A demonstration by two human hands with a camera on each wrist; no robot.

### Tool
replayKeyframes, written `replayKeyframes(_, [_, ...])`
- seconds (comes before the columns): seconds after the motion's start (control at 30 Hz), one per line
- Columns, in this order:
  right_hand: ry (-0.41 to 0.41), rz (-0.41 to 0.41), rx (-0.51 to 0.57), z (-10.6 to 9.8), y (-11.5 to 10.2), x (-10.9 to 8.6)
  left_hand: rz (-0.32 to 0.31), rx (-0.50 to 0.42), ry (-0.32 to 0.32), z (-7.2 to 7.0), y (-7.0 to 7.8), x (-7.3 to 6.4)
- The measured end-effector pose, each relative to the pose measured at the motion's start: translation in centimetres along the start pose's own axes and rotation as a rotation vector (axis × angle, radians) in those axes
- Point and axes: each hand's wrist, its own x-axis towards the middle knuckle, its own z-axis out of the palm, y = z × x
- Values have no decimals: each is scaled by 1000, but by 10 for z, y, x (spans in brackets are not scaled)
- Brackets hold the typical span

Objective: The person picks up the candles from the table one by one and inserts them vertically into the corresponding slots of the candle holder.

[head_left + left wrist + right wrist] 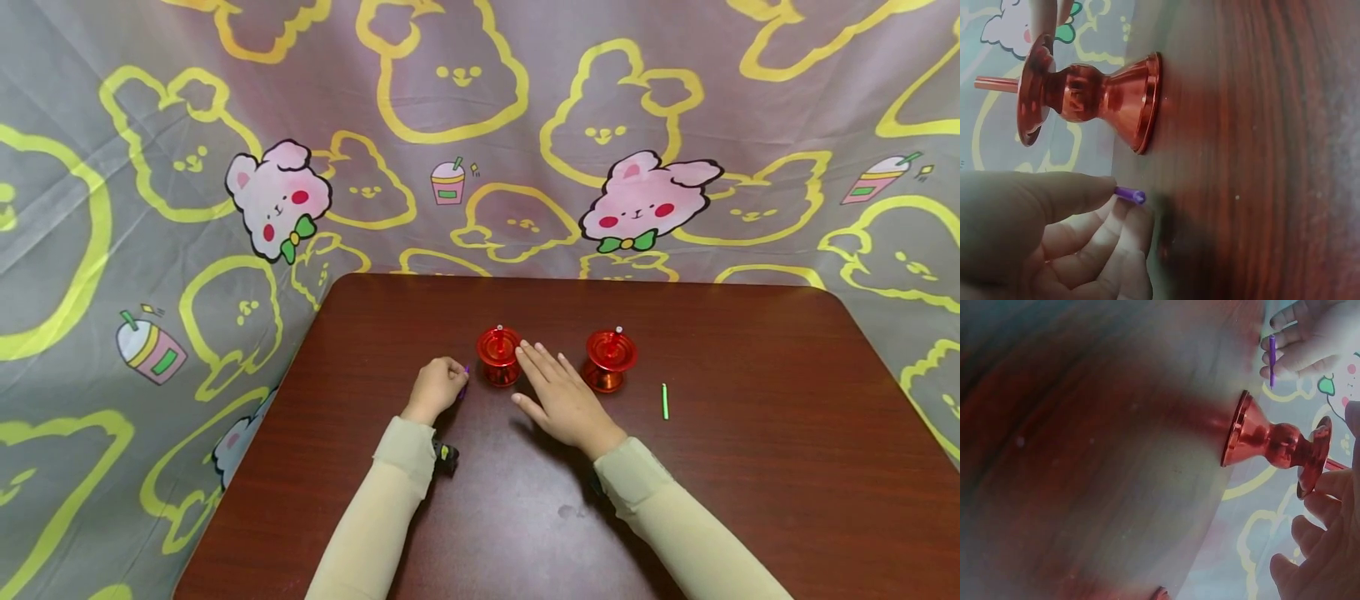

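Observation:
In the head view, my left hand (pixel 437 389) pinches a thin purple stick (pixel 1130 194) between thumb and fingertips. The stick is close over the table, left of a shiny red candlestick (pixel 501 353). This candlestick stands upright on a flared foot, with a wide dish and a thin post on top. Straight fingers of my right hand (pixel 562 396) reach its dish, and the right wrist view has the fingertips (pixel 1327 483) right at the rim. A second, matching red candlestick (pixel 609 358) stands just beyond the right hand.
A thin green stick (pixel 664 402) lies on the brown table (pixel 757 467), right of the second candlestick. Behind the table and to its sides hangs a grey curtain (pixel 517 150) with cartoon prints. A black device (pixel 447 457) sits at the left wrist.

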Motion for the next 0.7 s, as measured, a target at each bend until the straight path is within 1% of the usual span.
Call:
replayKeyframes(0.13, [5,-3,4,0,-1,0,23,-84,7,2,-3,0])
replayKeyframes(0.33, [-5,2,1,1,-2,-1,26,-244,36,3,-8,0])
replayKeyframes(0.4, [-11,4,-2,2,-2,-1,32,-283,49,3,-10,0])
replayKeyframes(0.5, [-8,3,-8,2,-2,-1,36,-313,57,3,-12,1])
replayKeyframes(0.63, [0,-1,-19,2,-3,0,56,-331,72,2,-12,1])
replayKeyframes(0.7, [4,-2,-22,2,-3,0,72,-337,90,1,-12,1])
